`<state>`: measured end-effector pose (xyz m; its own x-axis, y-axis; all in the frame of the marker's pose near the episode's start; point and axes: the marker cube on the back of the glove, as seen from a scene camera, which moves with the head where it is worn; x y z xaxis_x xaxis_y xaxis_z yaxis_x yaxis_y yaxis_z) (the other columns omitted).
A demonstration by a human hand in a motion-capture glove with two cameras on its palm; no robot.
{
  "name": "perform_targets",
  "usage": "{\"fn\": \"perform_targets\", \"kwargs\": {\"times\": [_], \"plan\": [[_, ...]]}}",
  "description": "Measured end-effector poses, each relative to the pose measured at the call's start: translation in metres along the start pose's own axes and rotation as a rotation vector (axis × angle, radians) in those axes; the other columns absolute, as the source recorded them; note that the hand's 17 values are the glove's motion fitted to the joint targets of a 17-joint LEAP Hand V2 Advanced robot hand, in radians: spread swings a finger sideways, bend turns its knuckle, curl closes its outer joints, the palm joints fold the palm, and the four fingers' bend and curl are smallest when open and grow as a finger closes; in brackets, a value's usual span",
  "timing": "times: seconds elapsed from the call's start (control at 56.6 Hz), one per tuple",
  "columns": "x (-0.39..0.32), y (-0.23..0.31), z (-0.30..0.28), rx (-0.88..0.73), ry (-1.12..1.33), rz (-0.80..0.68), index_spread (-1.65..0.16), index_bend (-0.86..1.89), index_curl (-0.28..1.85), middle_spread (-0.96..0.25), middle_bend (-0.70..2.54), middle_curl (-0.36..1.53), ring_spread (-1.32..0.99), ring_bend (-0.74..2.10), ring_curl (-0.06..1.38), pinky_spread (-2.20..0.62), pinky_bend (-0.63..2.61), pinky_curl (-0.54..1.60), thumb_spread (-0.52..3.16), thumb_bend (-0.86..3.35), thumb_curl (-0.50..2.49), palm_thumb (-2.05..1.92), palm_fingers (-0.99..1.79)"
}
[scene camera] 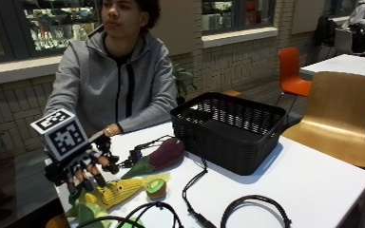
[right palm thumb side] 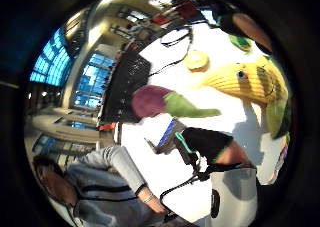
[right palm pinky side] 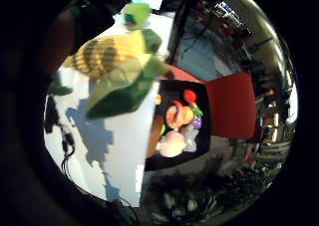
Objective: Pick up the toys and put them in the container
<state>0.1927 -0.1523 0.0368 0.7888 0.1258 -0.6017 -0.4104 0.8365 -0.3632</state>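
My gloved right hand hovers at the table's left edge, fingers spread and pointing down over the husk end of a yellow plush corn; whether they touch it I cannot tell. The corn with its green husk looms close to the palm. Beside the corn lies a kiwi slice toy. A purple plush eggplant lies nearer the black mesh basket, which stands on the white table.
Black cables loop across the table between the toys and its front edge. The person's bare left hand rests behind the eggplant. Off the table's edge, a black tray holds several small toys beside a red chair.
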Motion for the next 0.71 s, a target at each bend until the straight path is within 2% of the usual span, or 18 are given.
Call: {"fn": "perform_targets", "kwargs": {"times": [0.088,0.265,0.353,0.512,0.53,0.565,0.583,0.706], "plan": [[0.012,-0.02,0.013,-0.092,0.07,0.035,-0.3,0.17,0.33,-0.05,0.35,0.29,-0.19,0.34,0.2,-0.01,0.49,0.33,1.29,0.25,0.23,0.04,-0.02],[0.018,-0.033,0.043,-0.192,0.108,0.069,-0.32,0.11,0.29,-0.07,0.26,0.29,-0.15,0.23,0.18,0.01,0.54,0.34,1.2,0.14,0.25,0.0,-0.12],[0.018,-0.036,0.056,-0.147,0.134,0.08,-0.33,0.1,0.27,-0.07,0.23,0.3,-0.14,0.21,0.19,0.03,0.57,0.35,1.17,0.1,0.26,0.01,-0.11],[0.021,-0.034,0.064,0.014,0.13,0.083,-0.36,0.15,0.26,-0.09,0.31,0.33,-0.18,0.29,0.21,0.04,0.62,0.35,1.16,0.06,0.29,0.05,0.19],[0.022,-0.034,0.064,0.033,0.123,0.085,-0.36,0.18,0.27,-0.1,0.35,0.35,-0.2,0.34,0.23,0.04,0.63,0.35,1.19,0.08,0.29,0.08,0.34],[0.022,-0.035,0.065,0.072,0.11,0.09,-0.36,0.18,0.26,-0.11,0.37,0.35,-0.22,0.35,0.22,0.03,0.61,0.33,1.21,0.08,0.29,0.09,0.38],[0.022,-0.036,0.065,0.09,0.106,0.093,-0.36,0.22,0.28,-0.12,0.43,0.38,-0.23,0.42,0.25,0.02,0.59,0.33,1.25,0.11,0.3,0.13,0.54],[0.019,-0.038,0.065,0.161,0.12,0.106,-0.34,0.24,0.32,-0.18,0.63,0.46,-0.31,0.63,0.32,-0.05,0.48,0.31,1.4,0.19,0.32,0.25,0.82]]}}
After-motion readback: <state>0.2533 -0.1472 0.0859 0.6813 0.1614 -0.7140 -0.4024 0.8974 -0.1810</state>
